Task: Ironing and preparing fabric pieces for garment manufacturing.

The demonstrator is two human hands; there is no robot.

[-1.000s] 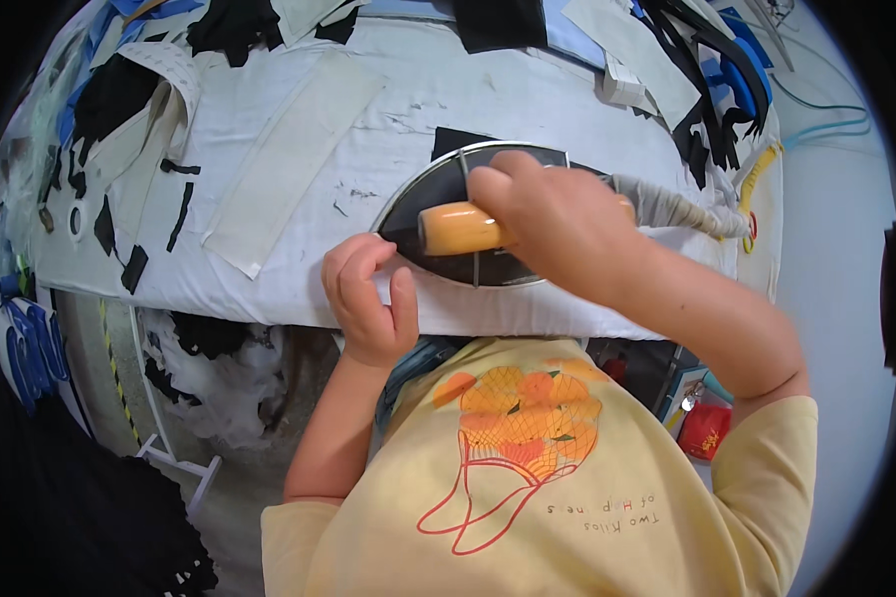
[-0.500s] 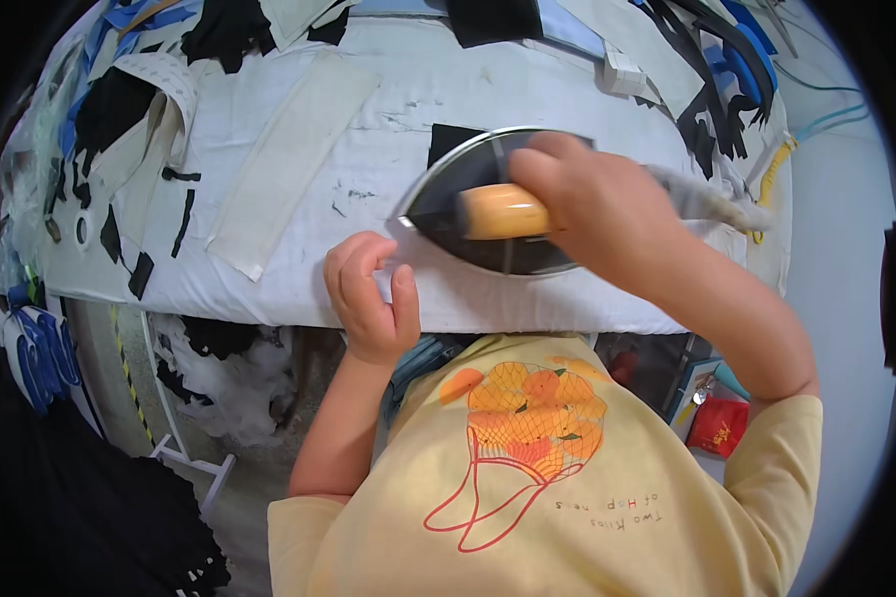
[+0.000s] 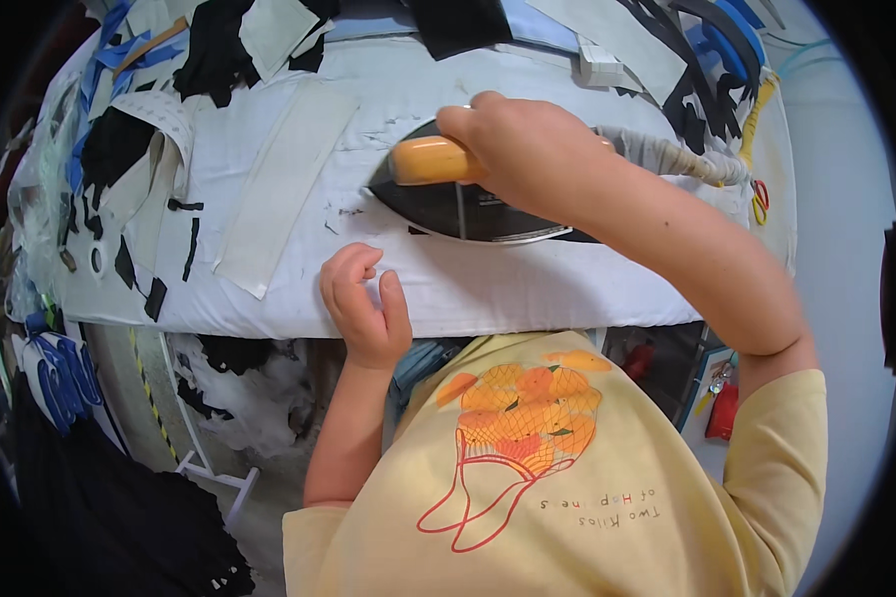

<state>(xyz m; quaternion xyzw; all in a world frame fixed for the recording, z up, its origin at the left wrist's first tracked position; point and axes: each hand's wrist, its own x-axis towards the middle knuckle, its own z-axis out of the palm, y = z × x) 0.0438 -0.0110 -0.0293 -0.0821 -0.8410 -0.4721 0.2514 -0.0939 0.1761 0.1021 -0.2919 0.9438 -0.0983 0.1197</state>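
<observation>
Nearest of all, the yellow T-shirt (image 3: 488,478) is filling the foreground, with a big black cloth (image 3: 119,497) hanging off to the left. Just past the shirt, the left grip (image 3: 361,308) is waiting by the near edge of the tabletop (image 3: 508,298), its fingers curling loosely, thumb standing apart, nothing between them.

Now the main action: the right grip (image 3: 523,149) is clamping firmly around the orange handle (image 3: 423,161) of the iron (image 3: 488,214), which is sitting mid-tabletop, its nose pointing left. A bit of dark fabric (image 3: 423,231) is peeking out under its near edge (whether the sole is pressing flat, I can't tell). A grey wrapped hose (image 3: 667,154) is trailing right, towards some red-and-yellow handles (image 3: 760,202). On the left, a long pale strip (image 3: 289,189) is lying slantwise, and at the far edge a black piece (image 3: 458,25) is resting beside other scraps.
</observation>
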